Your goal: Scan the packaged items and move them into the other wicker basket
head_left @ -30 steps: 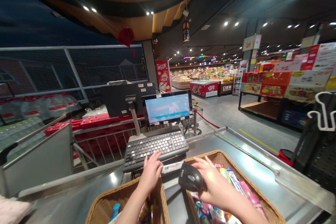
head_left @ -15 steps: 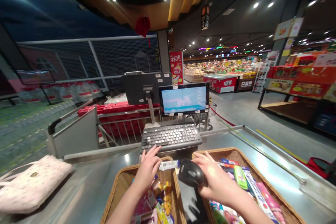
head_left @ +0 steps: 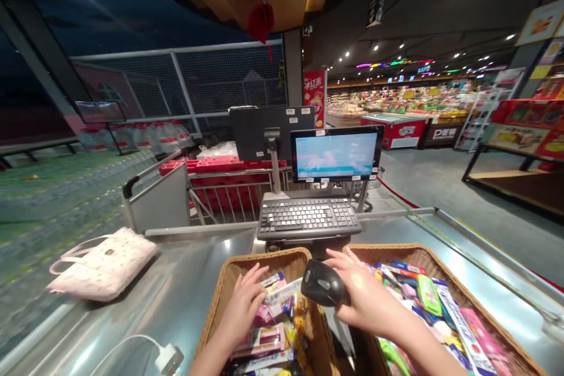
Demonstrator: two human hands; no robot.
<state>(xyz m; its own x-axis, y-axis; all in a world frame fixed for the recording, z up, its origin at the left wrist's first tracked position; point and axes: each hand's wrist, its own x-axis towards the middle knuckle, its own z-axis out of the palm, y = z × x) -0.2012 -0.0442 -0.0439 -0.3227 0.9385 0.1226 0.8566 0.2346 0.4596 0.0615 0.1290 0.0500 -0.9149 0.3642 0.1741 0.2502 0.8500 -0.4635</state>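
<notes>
Counter (head_left: 150,288): stainless steel, smooth, glossy. Left basket (head_left: 259,261) and right basket (head_left: 396,254): woven wicker, rough, matt. Handheld scanner (head_left: 321,283): black plastic, mostly matt, slight sheen. Snack packets (head_left: 268,343): glossy plastic film. Keyboard (head_left: 308,218): dark plastic, matt. Handbag (head_left: 103,264): pale, soft coated material, low sheen; exact material unclear.

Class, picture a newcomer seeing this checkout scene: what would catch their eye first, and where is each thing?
The black scanner in the right hand stands out at bottom centre, over a wicker basket of bright packets. The left hand is in a second basket. Beyond them, the lit screen rises behind the keyboard.
</notes>
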